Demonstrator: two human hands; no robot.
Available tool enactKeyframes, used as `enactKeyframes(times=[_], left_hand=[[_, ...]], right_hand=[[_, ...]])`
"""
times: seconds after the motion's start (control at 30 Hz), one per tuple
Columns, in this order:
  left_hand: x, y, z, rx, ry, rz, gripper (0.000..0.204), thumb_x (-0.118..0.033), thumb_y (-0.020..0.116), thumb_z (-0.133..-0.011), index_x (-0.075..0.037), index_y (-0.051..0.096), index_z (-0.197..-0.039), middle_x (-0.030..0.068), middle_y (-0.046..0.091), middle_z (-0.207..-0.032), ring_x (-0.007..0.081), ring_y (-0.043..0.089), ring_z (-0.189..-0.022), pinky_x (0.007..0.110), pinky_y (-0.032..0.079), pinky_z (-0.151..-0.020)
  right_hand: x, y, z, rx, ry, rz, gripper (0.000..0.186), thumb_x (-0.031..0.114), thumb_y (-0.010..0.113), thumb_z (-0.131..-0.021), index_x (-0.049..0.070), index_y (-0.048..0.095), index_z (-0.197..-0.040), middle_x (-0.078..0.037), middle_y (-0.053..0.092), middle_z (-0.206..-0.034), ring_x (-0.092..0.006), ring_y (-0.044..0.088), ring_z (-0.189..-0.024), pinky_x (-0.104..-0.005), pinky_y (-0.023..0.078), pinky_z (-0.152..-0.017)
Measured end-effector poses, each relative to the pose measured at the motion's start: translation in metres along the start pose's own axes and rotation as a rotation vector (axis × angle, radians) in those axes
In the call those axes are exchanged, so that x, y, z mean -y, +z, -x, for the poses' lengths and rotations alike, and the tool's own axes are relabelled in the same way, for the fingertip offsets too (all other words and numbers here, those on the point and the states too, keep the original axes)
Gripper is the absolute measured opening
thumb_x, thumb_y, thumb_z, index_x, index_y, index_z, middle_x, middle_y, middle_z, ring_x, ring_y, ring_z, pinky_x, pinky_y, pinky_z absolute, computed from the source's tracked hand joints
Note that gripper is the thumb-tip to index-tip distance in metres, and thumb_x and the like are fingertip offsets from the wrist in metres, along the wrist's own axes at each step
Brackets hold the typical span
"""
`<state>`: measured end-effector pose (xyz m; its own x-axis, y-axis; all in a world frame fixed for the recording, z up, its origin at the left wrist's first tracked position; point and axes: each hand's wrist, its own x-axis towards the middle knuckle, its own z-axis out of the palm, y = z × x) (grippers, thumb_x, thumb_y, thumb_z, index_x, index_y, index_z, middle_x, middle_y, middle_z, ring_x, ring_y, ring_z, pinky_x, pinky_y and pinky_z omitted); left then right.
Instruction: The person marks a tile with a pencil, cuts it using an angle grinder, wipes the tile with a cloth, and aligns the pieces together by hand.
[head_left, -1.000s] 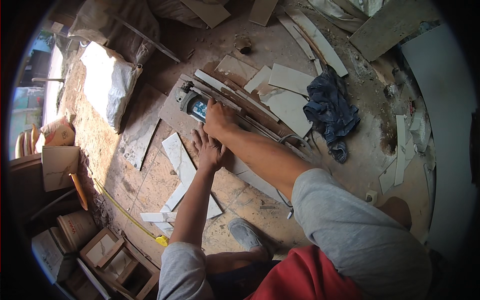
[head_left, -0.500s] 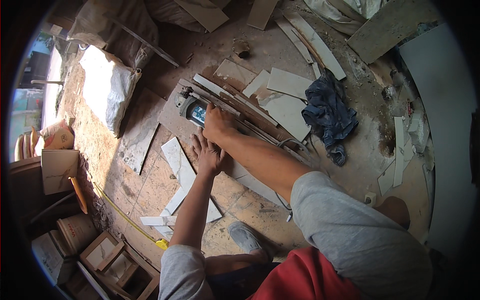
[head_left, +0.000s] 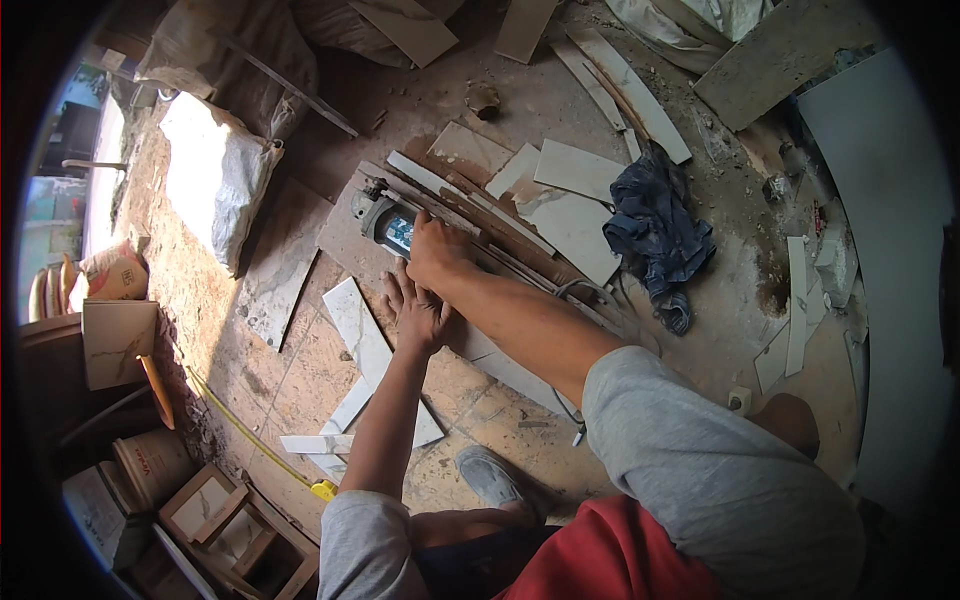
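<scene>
right hand [head_left: 440, 252]: fingers clamp power tool [head_left: 397, 230] | left hand [head_left: 416, 315]: fingers spread, apparently resting on slab [head_left: 352, 245] | dark rag [head_left: 658, 225] touches tiles [head_left: 575, 168]

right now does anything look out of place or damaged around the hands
Yes: a crumpled dark blue cloth lies bunched right of flat, pale tile pieces. A yellow tape measure lies pulled out, not retracted, at lower left. White marbled tile strips overlap askew near the bare left hand.
</scene>
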<state>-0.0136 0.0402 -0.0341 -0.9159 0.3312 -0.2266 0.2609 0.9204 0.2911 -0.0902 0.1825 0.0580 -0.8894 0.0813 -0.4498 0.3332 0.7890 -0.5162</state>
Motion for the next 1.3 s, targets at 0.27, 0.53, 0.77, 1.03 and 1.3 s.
enactKeyframes(times=[0.27, 0.53, 0.77, 1.03, 1.3], left_hand=[[0.001, 0.002, 0.000, 0.000, 0.001, 0.018, 0.092, -0.073, 0.038, -0.089, -0.014, 0.021, -0.157, 0.0184, 0.000, -0.165, 0.0491, -0.006, -0.149, 0.063, 0.002, -0.115], [0.000, 0.000, -0.001, 0.001, 0.001, 0.017, 0.093, -0.074, 0.040, -0.089, -0.014, 0.020, -0.157, 0.0188, 0.000, -0.165, 0.0491, -0.006, -0.149, 0.063, 0.002, -0.115], [-0.001, 0.000, -0.003, 0.030, -0.031, 0.012, 0.094, -0.074, 0.042, -0.088, -0.014, 0.021, -0.157, 0.0188, 0.000, -0.165, 0.0482, -0.006, -0.150, 0.063, 0.004, -0.115], [-0.001, 0.000, -0.002, 0.028, -0.030, 0.011, 0.094, -0.074, 0.043, -0.088, -0.013, 0.023, -0.156, 0.0190, 0.002, -0.165, 0.0478, -0.005, -0.150, 0.062, 0.002, -0.116], [0.001, 0.004, -0.001, -0.025, -0.019, 0.020, 0.093, -0.074, 0.045, -0.088, -0.012, 0.023, -0.155, 0.0182, 0.004, -0.165, 0.0467, -0.004, -0.150, 0.061, 0.002, -0.116]], right_hand=[[-0.002, 0.004, -0.001, -0.009, -0.005, -0.019, 0.065, 0.018, 0.075, -0.078, -0.002, 0.043, -0.130, -0.023, 0.065, -0.116, -0.0376, 0.066, -0.109, -0.0441, 0.053, -0.095], [-0.002, 0.002, 0.000, 0.016, 0.029, 0.019, 0.065, 0.028, 0.079, -0.079, 0.001, 0.046, -0.128, -0.018, 0.064, -0.121, -0.0327, 0.065, -0.112, -0.0410, 0.054, -0.094], [-0.006, 0.002, 0.007, -0.035, 0.012, -0.020, 0.056, 0.015, 0.076, -0.075, 0.000, 0.049, -0.122, -0.022, 0.066, -0.114, -0.0369, 0.067, -0.107, -0.0443, 0.055, -0.092], [-0.009, -0.001, 0.010, 0.018, 0.030, 0.031, 0.061, 0.020, 0.077, -0.079, 0.001, 0.046, -0.128, -0.018, 0.065, -0.120, -0.0334, 0.066, -0.110, -0.0410, 0.055, -0.094], [-0.011, 0.000, 0.013, 0.006, 0.033, 0.045, 0.063, 0.022, 0.079, -0.077, 0.002, 0.047, -0.127, -0.020, 0.064, -0.119, -0.0322, 0.067, -0.110, -0.0406, 0.055, -0.093]])
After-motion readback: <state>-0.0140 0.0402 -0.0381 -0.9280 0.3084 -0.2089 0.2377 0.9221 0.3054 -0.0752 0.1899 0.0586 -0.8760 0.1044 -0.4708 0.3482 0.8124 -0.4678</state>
